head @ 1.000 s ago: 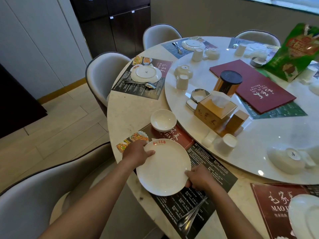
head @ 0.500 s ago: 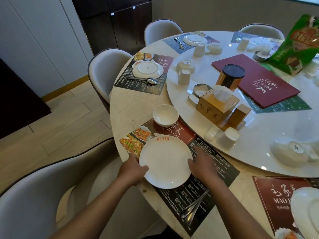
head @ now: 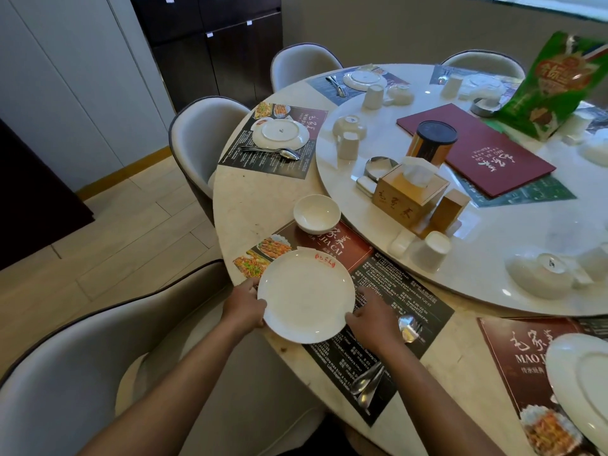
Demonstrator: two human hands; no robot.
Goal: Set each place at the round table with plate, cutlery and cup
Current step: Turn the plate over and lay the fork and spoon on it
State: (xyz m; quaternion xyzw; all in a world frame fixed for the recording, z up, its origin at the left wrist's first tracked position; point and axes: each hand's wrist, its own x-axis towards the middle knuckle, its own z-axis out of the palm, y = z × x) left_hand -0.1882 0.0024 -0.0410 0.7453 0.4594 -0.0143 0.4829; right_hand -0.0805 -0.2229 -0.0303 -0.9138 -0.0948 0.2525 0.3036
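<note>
at the near edge of the table [head: 256, 199], both hands hold one white plate [head: 306, 296]: the left hand [head: 245, 304] grips its left rim with fingers curled around the edge, and the right hand [head: 371, 319] holds the right rim, fingers lying along and under it. the grip on each side is on the plate alone. the plate sits over the near end of a dark printed placemat [head: 388, 311], partly past the table edge. just beyond the right hand a spoon and fork [head: 409, 327] lie on the mat, their handles running toward the near corner. an upright white bowl [head: 316, 213] sits at the mat's far end, near the raised turntable [head: 493, 245]. on the turntable's near side stand an upturned white cup [head: 431, 250] and a tissue box [head: 409, 189]. farther left, another place has an upside-down plate [head: 280, 133] with cutlery beside it. grey chairs [head: 200, 139] ring the table.
</note>
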